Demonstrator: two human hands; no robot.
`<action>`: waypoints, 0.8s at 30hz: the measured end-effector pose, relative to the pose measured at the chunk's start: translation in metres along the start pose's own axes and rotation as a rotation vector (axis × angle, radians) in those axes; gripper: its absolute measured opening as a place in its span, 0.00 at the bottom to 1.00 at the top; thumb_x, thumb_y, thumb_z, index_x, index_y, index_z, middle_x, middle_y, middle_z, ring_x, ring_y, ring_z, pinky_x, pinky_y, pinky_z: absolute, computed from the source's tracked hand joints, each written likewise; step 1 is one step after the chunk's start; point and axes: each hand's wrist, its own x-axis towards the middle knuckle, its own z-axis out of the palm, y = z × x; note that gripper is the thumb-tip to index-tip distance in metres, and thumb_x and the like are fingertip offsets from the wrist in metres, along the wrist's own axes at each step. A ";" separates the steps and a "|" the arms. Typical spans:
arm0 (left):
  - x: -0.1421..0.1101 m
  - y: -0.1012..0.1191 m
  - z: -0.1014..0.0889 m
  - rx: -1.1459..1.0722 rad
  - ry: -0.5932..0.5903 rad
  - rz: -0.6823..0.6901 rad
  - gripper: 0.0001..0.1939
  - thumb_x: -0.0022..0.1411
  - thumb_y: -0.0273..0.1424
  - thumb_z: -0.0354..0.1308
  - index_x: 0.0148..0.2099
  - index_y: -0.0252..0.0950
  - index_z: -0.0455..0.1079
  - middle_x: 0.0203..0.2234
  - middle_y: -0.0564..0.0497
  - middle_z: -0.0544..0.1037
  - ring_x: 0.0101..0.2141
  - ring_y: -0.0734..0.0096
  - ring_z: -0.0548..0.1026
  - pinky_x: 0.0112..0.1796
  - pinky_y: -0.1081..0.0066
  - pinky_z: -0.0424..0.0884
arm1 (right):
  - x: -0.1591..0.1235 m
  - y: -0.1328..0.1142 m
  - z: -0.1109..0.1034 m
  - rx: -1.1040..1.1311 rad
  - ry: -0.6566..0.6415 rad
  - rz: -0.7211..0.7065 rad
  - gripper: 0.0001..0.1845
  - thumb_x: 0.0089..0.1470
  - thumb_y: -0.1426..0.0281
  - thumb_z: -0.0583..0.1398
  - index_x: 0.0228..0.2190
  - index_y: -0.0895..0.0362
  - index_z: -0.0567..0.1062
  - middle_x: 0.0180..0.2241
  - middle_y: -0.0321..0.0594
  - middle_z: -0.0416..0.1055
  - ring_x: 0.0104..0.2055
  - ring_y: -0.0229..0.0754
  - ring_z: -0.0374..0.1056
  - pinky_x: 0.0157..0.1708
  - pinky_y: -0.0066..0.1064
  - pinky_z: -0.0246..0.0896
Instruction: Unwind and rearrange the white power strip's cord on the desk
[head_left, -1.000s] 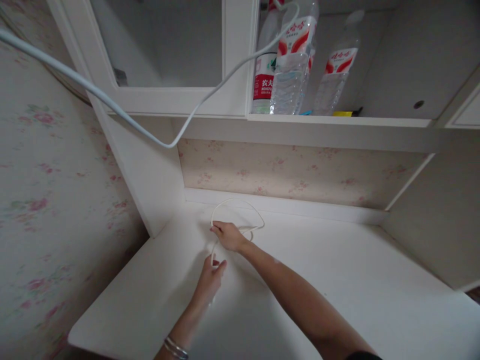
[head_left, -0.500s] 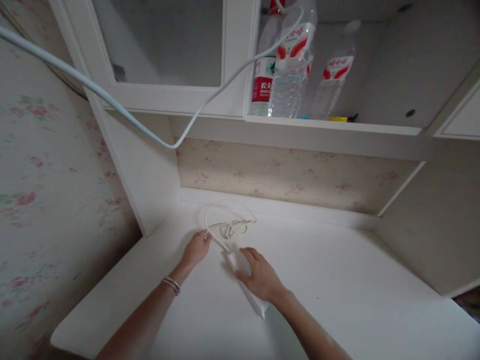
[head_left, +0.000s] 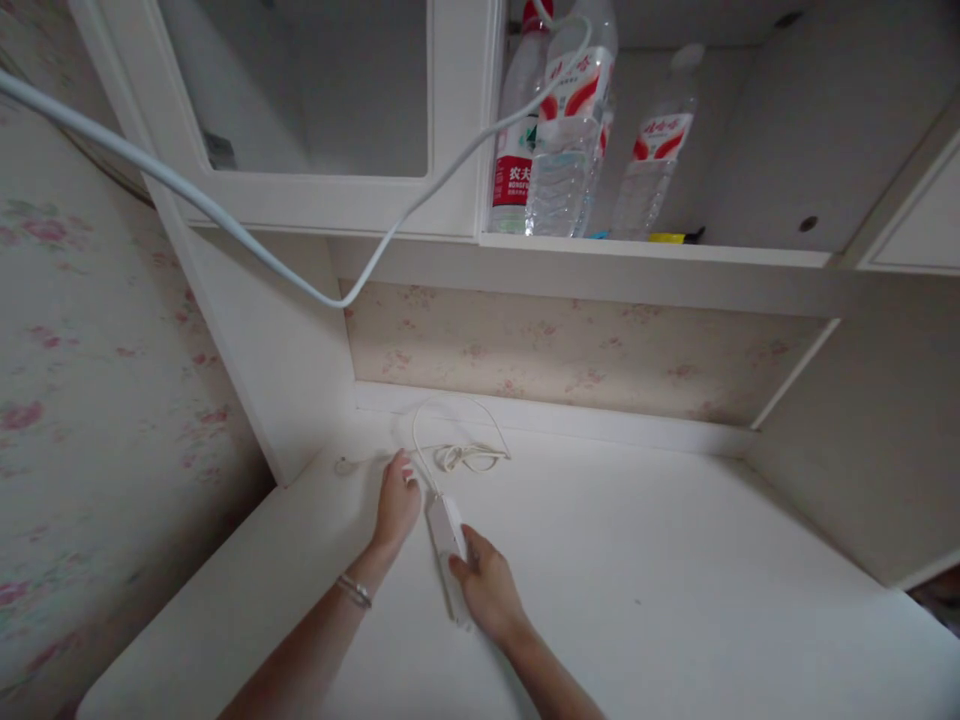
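On the white desktop, a slim white power strip [head_left: 444, 522] lies at a slant with its cord leaving the far end. My right hand [head_left: 489, 590] grips its right side, thumb across the top and fingers along the edge. Left of the strip, my left hand [head_left: 397, 505] has loosely bent fingers with a gap between thumb and forefinger. Its fingertips are beside the thin white cord [head_left: 472, 458], which loops and lies partly coiled behind the strip. A small pale piece, seemingly the cord's plug [head_left: 343, 466], lies left of my left hand.
A thick white cable [head_left: 247, 235] hangs across the view in front of the upper cabinet [head_left: 457, 100]. Plastic bottles [head_left: 566, 165] stand on the open shelf above the desktop [head_left: 675, 560]. Flowered wallpaper [head_left: 60, 420] covers the wall at left.
The power strip and my right hand have shifted left. My left hand has turned more upright and its fingers have loosened from the cord. The pale end piece now shows at left.
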 end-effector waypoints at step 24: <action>0.039 -0.117 -0.105 0.184 -0.193 -0.031 0.22 0.56 0.35 0.53 0.53 0.37 0.67 0.51 0.46 0.73 0.52 0.58 0.69 0.55 0.62 0.62 | -0.066 0.025 0.040 0.890 -0.474 0.291 0.26 0.34 0.50 0.69 0.30 0.58 0.77 0.26 0.41 0.72 0.25 0.38 0.67 0.27 0.29 0.59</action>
